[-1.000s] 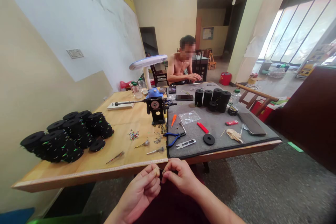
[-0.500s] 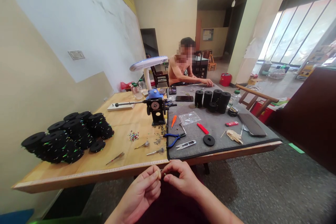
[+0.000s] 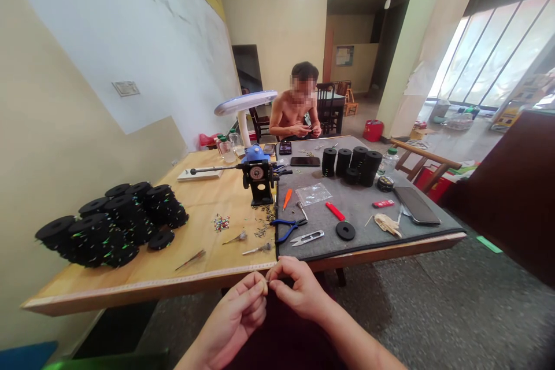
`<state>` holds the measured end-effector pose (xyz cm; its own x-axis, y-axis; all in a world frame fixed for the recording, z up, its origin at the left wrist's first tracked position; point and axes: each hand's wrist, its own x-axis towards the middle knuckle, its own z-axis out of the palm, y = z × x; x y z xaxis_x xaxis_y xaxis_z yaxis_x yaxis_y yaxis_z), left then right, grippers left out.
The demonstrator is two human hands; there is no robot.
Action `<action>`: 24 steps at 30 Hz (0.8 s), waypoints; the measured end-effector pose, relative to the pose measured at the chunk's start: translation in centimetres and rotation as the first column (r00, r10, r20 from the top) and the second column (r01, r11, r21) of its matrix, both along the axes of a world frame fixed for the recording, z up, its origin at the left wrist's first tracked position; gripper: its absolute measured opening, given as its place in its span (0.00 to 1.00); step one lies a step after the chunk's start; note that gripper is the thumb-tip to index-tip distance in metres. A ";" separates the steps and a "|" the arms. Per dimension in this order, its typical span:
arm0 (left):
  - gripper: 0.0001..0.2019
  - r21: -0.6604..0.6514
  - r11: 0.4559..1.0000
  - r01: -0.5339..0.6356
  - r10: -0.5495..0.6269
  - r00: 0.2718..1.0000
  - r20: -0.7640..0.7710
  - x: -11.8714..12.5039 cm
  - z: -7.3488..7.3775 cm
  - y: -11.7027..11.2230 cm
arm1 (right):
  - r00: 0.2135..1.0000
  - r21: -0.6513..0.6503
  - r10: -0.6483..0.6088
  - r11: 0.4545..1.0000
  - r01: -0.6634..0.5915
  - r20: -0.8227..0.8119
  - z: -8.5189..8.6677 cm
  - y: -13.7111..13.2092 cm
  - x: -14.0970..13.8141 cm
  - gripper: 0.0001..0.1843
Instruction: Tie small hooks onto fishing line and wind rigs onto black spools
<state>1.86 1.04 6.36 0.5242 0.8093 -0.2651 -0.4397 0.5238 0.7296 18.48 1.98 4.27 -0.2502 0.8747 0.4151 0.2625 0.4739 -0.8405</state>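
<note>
My left hand (image 3: pixel 236 315) and my right hand (image 3: pixel 299 289) meet just below the table's front edge (image 3: pixel 173 284). Both are closed in a pinch, fingertip to fingertip, on something tiny that I cannot make out. Nearest on the table lie thin metal pieces (image 3: pixel 256 250), blue-handled pliers (image 3: pixel 287 225) and small snips (image 3: pixel 307 237) on the grey mat (image 3: pixel 368 214).
A pile of black spools (image 3: pixel 115 222) sits at the left. A black hand-cranked winder (image 3: pixel 258 176), a white lamp (image 3: pixel 245 107), upright black spools (image 3: pixel 351 163), a flat black disc (image 3: pixel 345 230), a red lighter (image 3: pixel 335 211) and phones lie further back. A person sits at the far end.
My two hands have risen slightly toward the table edge, still pinched together. The person at the far end drew both hands back in front of the chest.
</note>
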 end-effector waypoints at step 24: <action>0.19 0.220 0.972 0.079 0.026 0.899 -0.436 -1.4 -3.1 0.2 | 0.841 0.072 -0.521 0.854 0.516 0.144 -1.5 0.6 6.5 0.08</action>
